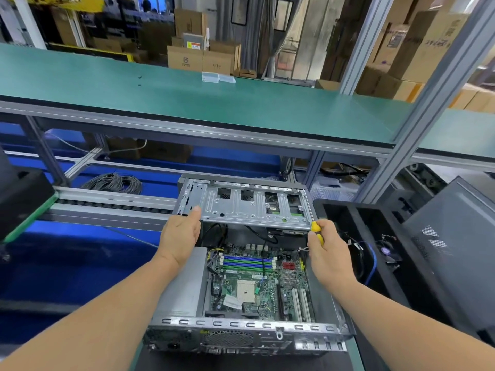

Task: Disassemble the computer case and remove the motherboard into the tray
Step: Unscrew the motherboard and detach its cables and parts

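Observation:
An open computer case (249, 334) lies in front of me with its green motherboard (257, 282) exposed inside. A silver drive cage (249, 207) stands tilted up at the case's far end. My left hand (182, 234) grips the cage's left lower edge, thumb on its face. My right hand (329, 253) holds a yellow-handled screwdriver (317, 231) at the cage's right lower corner. A grey power supply (184, 285) fills the case's left side.
A black tray (375, 236) with cables and a small fan stands to the right, a dark side panel (455, 236) leaning beyond it. A green shelf (187, 103) runs across above. Coiled grey cable (115, 182) lies back left beside a roller conveyor (107, 204).

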